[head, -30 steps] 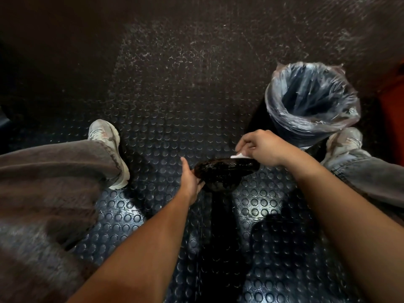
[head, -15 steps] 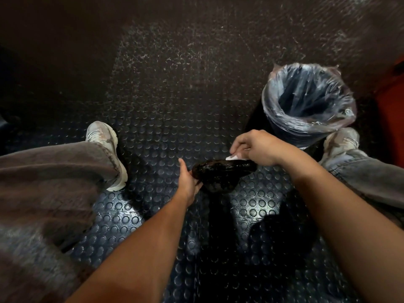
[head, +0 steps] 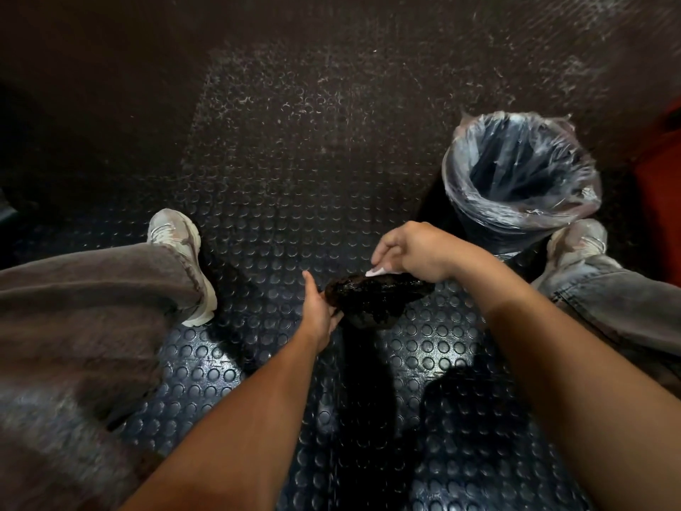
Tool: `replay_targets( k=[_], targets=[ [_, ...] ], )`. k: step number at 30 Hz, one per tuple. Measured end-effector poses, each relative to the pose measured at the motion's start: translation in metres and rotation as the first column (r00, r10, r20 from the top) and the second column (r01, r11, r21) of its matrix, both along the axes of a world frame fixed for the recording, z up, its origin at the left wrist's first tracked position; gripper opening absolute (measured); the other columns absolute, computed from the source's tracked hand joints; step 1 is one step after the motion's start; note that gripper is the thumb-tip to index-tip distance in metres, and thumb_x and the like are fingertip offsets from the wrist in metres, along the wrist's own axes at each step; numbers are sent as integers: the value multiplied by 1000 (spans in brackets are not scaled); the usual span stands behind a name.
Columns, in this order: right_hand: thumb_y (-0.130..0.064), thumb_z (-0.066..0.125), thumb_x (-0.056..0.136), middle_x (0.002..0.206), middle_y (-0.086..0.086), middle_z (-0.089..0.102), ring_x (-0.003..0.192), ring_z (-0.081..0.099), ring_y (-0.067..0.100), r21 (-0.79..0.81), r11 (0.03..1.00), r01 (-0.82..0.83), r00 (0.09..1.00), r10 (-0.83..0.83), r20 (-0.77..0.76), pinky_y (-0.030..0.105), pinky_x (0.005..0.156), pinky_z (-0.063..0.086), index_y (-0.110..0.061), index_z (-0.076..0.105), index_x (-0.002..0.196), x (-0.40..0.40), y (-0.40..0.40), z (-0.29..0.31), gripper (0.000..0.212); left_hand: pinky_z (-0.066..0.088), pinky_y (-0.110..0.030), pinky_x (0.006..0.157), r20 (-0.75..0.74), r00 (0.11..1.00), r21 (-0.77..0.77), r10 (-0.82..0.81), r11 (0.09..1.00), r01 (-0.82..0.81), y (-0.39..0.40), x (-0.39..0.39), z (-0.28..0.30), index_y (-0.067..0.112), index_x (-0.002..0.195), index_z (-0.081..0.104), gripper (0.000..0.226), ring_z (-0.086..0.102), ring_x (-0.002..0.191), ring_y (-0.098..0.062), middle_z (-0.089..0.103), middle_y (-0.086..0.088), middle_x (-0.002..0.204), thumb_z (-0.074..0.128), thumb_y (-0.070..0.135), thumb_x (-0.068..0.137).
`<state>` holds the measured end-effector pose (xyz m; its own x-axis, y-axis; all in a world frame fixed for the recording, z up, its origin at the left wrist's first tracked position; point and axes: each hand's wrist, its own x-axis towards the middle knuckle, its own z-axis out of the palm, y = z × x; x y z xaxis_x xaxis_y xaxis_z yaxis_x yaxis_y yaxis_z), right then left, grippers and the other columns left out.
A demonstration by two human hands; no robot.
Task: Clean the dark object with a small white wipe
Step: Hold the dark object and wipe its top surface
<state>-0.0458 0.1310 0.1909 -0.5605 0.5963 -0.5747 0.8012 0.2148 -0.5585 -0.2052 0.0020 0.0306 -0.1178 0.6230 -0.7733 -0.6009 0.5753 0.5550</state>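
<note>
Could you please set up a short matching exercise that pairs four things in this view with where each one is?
Things:
1. wipe
2. dark object
3. bin
4. left shoe

Places:
A. held above the floor by the left hand
B. beside the right shoe
C. pinched in the right hand
D. below a grey trouser leg

Pairs: 1-C, 2-A, 3-B, 4-D

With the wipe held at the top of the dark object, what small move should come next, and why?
Probably draw the right hand with the white wipe along the dark object toward its right end. The wipe touches only the top edge near the left, and the left hand already steadies that end.
</note>
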Motion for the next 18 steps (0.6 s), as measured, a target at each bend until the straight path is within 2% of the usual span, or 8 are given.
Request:
replay_targets(
  k=[2,4,7,9,12,14,16,18],
  targets=[
    [-15,67,92,89,-10,76,91,68,4,56,998,27,999,-29,33,18,79,52,-30,75,94,16,-2,4,17,29,-43,122,0,1000,-6,11,1000,-11,0,0,1,7,149,46,101,46,140,-23,54,-8,147,11,82,90],
    [-13,59,92,93,-5,72,88,67,12,130,990,62,990,-77,117,23,75,53,-31,74,91,25,0,3,24,29,-44,122,-6,1000,-9,18,1000,-18,-1,0,1,6,149,45,100,46,140,-24,53,-9,148,12,81,91],
    [-11,56,91,99,-1,70,92,66,17,121,991,62,972,-88,217,31,88,56,-26,74,89,14,7,-4,23,29,-45,122,-5,1000,-10,17,1000,-17,-1,0,1,6,148,46,101,46,140,-24,54,-10,147,12,81,90],
    [-13,60,93,95,-4,70,96,65,17,63,998,26,976,-39,215,27,89,52,-21,76,95,-4,8,-8,18,29,-44,121,-7,1000,-10,17,1000,-17,1,1,2,6,147,48,101,48,139,-23,56,-10,145,11,81,91],
    [-9,65,92,92,-5,73,99,67,16,-32,999,1,987,4,163,29,94,53,-20,75,96,-25,6,-11,16,30,-44,121,-11,1000,-13,13,1000,-13,1,1,1,6,145,50,101,50,136,-23,59,-9,142,10,82,90],
    [-11,69,92,92,-6,76,96,69,9,-39,999,1,996,2,92,20,89,52,-22,75,98,-24,1,-9,14,30,-44,121,-5,1000,-6,5,1000,-5,0,0,-1,7,145,51,103,50,136,-22,60,-8,141,10,83,89],
    [-13,71,92,89,-10,77,87,68,-2,-6,1000,31,999,-31,25,4,73,44,-23,75,100,-12,-3,-5,13,30,-44,121,-3,1000,-4,4,1000,-4,1,0,-2,8,145,51,104,50,137,-22,60,-8,141,10,84,88],
    [-14,70,93,88,-13,77,83,65,-8,29,997,68,998,-68,-4,1,65,40,-24,74,99,6,-7,0,12,29,-44,121,-8,1000,-15,13,1000,-13,1,-1,-2,7,147,48,103,48,138,-23,57,-8,144,11,83,89]
  ],
)
